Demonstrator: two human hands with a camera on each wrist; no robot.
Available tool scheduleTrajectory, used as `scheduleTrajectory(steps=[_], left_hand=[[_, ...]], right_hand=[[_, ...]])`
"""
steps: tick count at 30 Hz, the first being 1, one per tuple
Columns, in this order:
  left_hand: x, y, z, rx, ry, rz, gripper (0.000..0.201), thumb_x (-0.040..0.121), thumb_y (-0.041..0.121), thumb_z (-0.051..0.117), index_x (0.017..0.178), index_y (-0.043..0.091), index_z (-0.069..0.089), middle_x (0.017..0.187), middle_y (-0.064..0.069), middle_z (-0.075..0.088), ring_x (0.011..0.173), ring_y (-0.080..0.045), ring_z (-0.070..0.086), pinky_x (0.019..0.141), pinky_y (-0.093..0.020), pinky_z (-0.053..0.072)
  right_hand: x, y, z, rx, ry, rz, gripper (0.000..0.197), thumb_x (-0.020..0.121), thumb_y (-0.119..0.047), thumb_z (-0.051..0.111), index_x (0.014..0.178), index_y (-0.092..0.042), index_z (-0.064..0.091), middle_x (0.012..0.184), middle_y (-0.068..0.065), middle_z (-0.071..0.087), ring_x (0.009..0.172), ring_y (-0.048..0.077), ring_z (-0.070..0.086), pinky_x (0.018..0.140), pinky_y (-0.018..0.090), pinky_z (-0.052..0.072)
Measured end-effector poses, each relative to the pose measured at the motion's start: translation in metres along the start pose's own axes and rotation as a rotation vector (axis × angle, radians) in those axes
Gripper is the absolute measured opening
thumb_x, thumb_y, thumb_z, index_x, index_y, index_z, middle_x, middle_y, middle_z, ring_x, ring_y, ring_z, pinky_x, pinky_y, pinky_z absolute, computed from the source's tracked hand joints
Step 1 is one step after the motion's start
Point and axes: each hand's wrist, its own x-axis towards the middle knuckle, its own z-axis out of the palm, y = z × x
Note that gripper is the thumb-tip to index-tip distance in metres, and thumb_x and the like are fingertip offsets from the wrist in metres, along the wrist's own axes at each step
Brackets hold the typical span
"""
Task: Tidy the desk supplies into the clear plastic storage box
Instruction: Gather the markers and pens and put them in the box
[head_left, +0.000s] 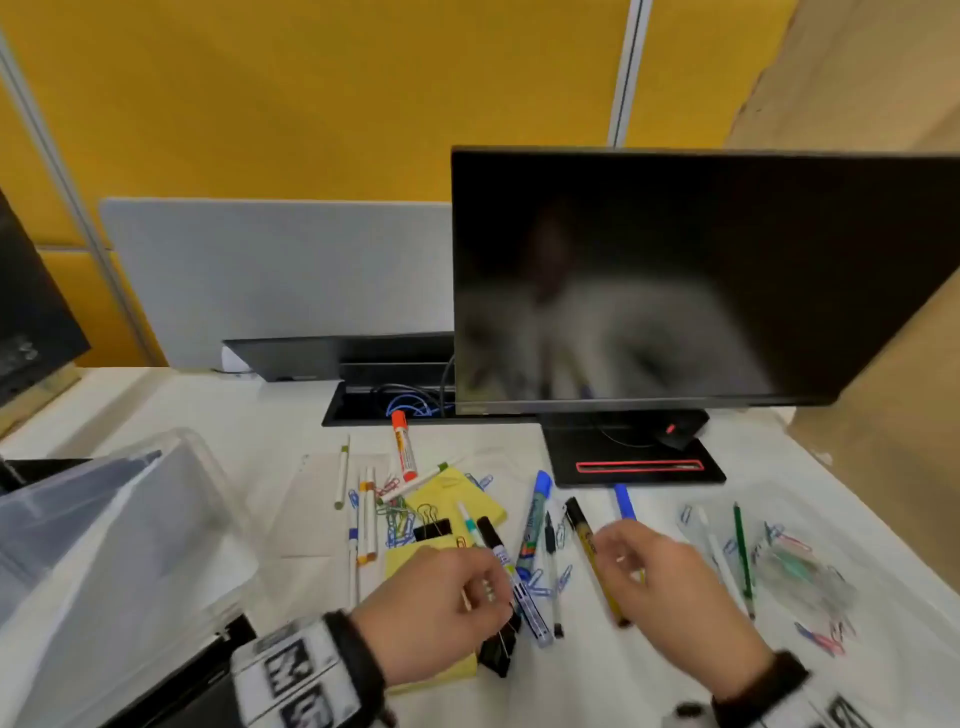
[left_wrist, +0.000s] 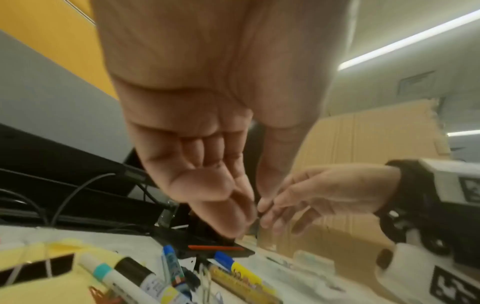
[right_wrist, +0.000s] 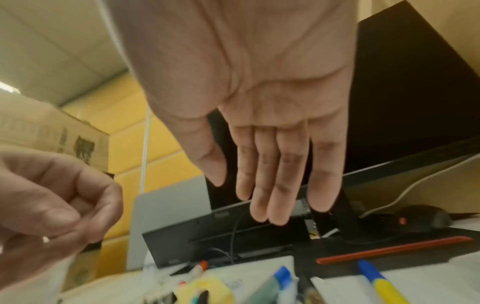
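Observation:
The clear plastic storage box (head_left: 104, 519) stands at the desk's left. Pens, markers, paper clips and yellow sticky notes (head_left: 457, 493) lie scattered in the middle. My left hand (head_left: 493, 587) hovers over a black-capped marker (head_left: 498, 551), its curled fingers (right_wrist: 78, 222) pinching something small and shiny, seemingly a paper clip. A black binder clip (head_left: 496, 654) lies just under that hand. My right hand (head_left: 618, 551) hangs with straight fingers (right_wrist: 259, 195) and holds nothing, above a yellow marker (head_left: 587, 545). A blue-capped marker (head_left: 535, 519) lies between the hands.
A dark monitor (head_left: 675, 280) and its black stand base (head_left: 639, 462) stand behind the supplies, with an open cable slot (head_left: 389, 402) to the left. An orange-capped glue stick (head_left: 404, 452), a green pencil (head_left: 743, 551) and a clear bag of clips (head_left: 800, 566) lie around. Cardboard (head_left: 883, 364) rises on the right.

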Motion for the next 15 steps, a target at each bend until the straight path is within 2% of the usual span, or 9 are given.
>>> scheduleTrajectory(steps=[3, 5, 7, 11, 15], left_hand=[[0.037, -0.003, 0.016, 0.146, 0.014, -0.056, 0.014, 0.087, 0.026, 0.052, 0.096, 0.021, 0.062, 0.088, 0.000, 0.065, 0.072, -0.010, 0.054, 0.066, -0.020, 0.044], [0.061, -0.006, 0.023, 0.231, 0.027, -0.118, 0.017, 0.087, 0.025, 0.052, 0.098, 0.016, 0.062, 0.093, -0.003, 0.064, 0.080, -0.015, 0.055, 0.071, -0.025, 0.045], [0.076, -0.011, 0.026, 0.342, 0.047, -0.165, 0.022, 0.087, 0.030, 0.054, 0.099, 0.013, 0.061, 0.097, -0.004, 0.063, 0.086, -0.019, 0.058, 0.071, -0.027, 0.045], [0.091, -0.021, 0.031, 0.483, 0.064, -0.183, 0.035, 0.088, 0.038, 0.053, 0.110, 0.011, 0.055, 0.108, -0.008, 0.060, 0.100, -0.024, 0.059, 0.079, -0.031, 0.048], [0.092, -0.019, 0.041, 0.494, 0.089, -0.190, 0.040, 0.087, 0.037, 0.055, 0.117, 0.012, 0.047, 0.115, -0.009, 0.058, 0.100, -0.023, 0.057, 0.082, -0.031, 0.048]], right_hand=[[0.024, 0.020, 0.005, -0.063, 0.071, 0.096, 0.023, 0.090, -0.018, 0.050, 0.110, -0.019, 0.061, 0.099, -0.004, 0.065, 0.086, 0.012, 0.057, 0.079, 0.020, 0.044], [0.038, 0.026, 0.009, -0.138, 0.058, 0.131, 0.025, 0.089, -0.019, 0.051, 0.112, -0.016, 0.061, 0.110, 0.002, 0.066, 0.095, 0.017, 0.060, 0.087, 0.024, 0.046], [0.046, 0.028, 0.013, -0.188, 0.061, 0.147, 0.024, 0.089, -0.020, 0.053, 0.108, -0.013, 0.065, 0.109, 0.006, 0.067, 0.099, 0.021, 0.062, 0.089, 0.027, 0.049], [0.054, 0.030, 0.029, -0.264, 0.007, 0.171, 0.026, 0.087, -0.025, 0.056, 0.102, -0.007, 0.067, 0.101, 0.009, 0.068, 0.090, 0.020, 0.063, 0.079, 0.026, 0.051], [0.057, 0.032, 0.047, -0.338, -0.041, 0.246, 0.028, 0.085, -0.025, 0.060, 0.108, -0.009, 0.058, 0.089, 0.002, 0.053, 0.079, 0.014, 0.053, 0.057, 0.016, 0.040]])
